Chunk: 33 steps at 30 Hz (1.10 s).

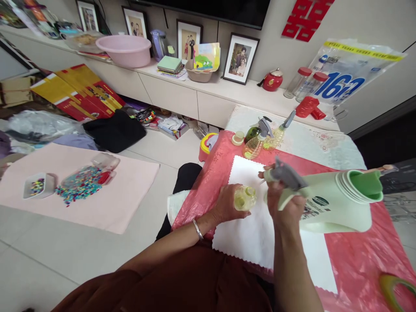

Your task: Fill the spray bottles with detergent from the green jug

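Note:
My left hand [225, 204] is wrapped round a small clear bottle [244, 199] with an uncapped neck and a pale yellow tint. My right hand [286, 206] grips a grey trigger spray head [288, 174], somewhat blurred, a short way right of the bottle and apart from it. Beside that hand is a large pale green jug [338, 206] with a wide threaded mouth and a darker green piece in it. Whether the right hand touches the jug is unclear. A white scalloped sheet [243, 242] lies beneath both hands.
On the red table cover [364, 251], spray bottles [255, 146] and a round pale cap [238, 138] stand at the back. A tape roll [394, 290] is at front right. Left, a pink low surface [107, 212] bears scattered beads [81, 182] and a white dish [39, 185].

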Each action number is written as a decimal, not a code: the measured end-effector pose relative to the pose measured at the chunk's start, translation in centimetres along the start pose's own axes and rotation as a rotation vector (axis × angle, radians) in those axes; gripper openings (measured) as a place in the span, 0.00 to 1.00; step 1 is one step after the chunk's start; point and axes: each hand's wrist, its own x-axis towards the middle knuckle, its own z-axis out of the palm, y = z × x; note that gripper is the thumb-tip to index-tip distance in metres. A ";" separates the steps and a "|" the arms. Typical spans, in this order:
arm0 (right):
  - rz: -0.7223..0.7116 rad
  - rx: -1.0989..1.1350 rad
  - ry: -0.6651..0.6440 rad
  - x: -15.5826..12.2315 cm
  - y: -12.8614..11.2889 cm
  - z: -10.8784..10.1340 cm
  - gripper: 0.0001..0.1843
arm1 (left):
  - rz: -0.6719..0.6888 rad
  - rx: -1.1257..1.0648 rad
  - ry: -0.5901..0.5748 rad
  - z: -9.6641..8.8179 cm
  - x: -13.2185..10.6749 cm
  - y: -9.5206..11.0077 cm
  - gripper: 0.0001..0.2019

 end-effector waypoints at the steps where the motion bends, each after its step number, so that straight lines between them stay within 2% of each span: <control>1: -0.032 0.070 0.049 1.1 -0.9 0.4 0.16 | 0.007 0.002 0.006 0.0 -0.1 -0.1 0.46; 5: -0.141 0.134 0.139 5.6 -4.1 1.6 0.14 | 0.015 -0.004 0.005 0.2 -0.1 -0.3 0.48; 8: -0.204 -0.076 0.084 8.2 -4.0 1.2 0.13 | 0.021 -0.011 -0.008 0.2 -0.1 -0.3 0.47; 10: -0.165 -0.399 -0.055 9.2 -2.0 0.5 0.14 | 0.020 -0.009 -0.025 0.1 -0.1 -0.2 0.45; 12: -0.044 -0.777 -0.234 9.5 1.2 -0.2 0.16 | 0.004 -0.007 -0.038 -0.1 0.0 0.0 0.46; 13: 0.013 -0.850 -0.287 9.4 3.1 -0.5 0.16 | -0.004 -0.008 -0.045 -0.1 0.0 0.0 0.46; 16: 0.140 -0.960 -0.429 8.4 8.0 -0.9 0.13 | -0.016 -0.012 -0.055 -0.2 0.0 0.0 0.47; 18: 0.209 -1.021 -0.510 7.7 10.4 -1.1 0.15 | -0.005 -0.010 -0.050 -0.2 0.0 0.0 0.46; 21: 0.267 -1.085 -0.572 7.3 12.3 -1.4 0.19 | 0.016 0.000 -0.048 -0.2 0.1 0.0 0.44; 23: 0.274 -1.102 -0.572 7.4 12.4 -1.4 0.19 | 0.020 0.002 -0.052 -0.3 0.1 0.1 0.43; 25: 0.246 -1.098 -0.536 7.2 11.3 -1.2 0.17 | 0.016 -0.002 -0.058 -0.3 0.2 0.1 0.44; 27: 0.172 -1.073 -0.468 6.3 8.5 -0.9 0.13 | 0.008 0.000 -0.063 -0.3 0.2 0.0 0.45; 31: -0.087 -0.976 -0.276 1.3 -0.6 -1.2 0.16 | 0.013 0.006 -0.045 0.1 0.1 -0.4 0.47; 33: -0.317 -0.955 -0.062 -1.6 -4.8 -2.5 0.12 | 0.030 0.000 -0.032 0.2 -0.1 -0.6 0.47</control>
